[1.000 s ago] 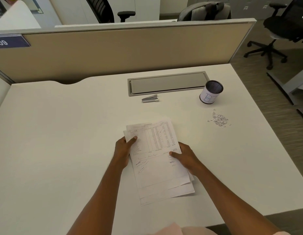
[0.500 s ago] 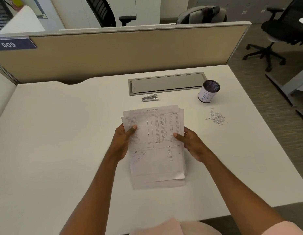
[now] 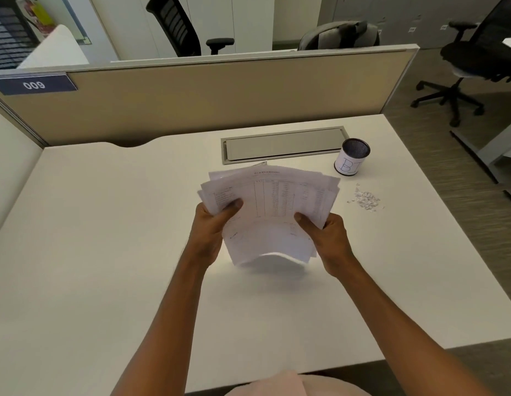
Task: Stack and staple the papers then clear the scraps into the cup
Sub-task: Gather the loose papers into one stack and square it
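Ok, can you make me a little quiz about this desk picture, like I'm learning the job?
1. True or false: the papers lie flat on the desk.
2. Which is beside the scraps? A) a keyboard B) the cup C) a phone
3. Fill in: the sign on the divider reads ___.

Key:
1. False. The left hand and right hand each have a grip on a side of the stack, raised and bowed, sheets uneven.
2. B. The cup stands just behind the scraps, apart from them.
3. 009.
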Action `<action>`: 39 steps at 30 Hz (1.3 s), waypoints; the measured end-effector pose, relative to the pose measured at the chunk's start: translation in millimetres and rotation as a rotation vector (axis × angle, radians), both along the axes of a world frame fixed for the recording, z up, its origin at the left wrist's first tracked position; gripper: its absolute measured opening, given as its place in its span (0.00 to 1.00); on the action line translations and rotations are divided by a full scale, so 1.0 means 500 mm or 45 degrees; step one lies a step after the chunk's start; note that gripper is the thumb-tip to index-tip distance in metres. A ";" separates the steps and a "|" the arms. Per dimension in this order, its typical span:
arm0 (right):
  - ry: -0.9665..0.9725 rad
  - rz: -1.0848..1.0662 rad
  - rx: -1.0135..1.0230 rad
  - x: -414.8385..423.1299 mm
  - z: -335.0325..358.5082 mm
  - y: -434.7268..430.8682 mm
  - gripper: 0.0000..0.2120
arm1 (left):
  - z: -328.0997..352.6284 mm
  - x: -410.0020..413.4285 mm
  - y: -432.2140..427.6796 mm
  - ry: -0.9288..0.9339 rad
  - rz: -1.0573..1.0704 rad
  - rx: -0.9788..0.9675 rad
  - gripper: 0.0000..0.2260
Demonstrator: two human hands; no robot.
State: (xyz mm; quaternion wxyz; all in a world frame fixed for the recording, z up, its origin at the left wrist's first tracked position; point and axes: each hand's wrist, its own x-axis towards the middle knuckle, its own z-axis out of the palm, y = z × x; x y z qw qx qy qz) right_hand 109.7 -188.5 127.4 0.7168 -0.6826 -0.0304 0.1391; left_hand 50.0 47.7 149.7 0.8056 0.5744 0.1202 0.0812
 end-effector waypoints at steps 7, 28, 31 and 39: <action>-0.016 -0.030 -0.002 -0.031 -0.021 -0.003 0.13 | -0.013 -0.022 -0.029 -0.027 0.060 0.122 0.12; 0.077 -0.024 -0.061 -0.039 -0.081 0.000 0.16 | -0.133 -0.037 -0.062 0.198 0.058 0.285 0.16; 0.117 -0.009 -0.060 -0.047 -0.100 0.000 0.18 | -0.157 -0.048 -0.076 0.264 0.066 0.299 0.17; 0.015 0.021 -0.114 -0.002 -0.064 -0.038 0.17 | -0.137 -0.038 -0.049 0.404 0.083 0.561 0.11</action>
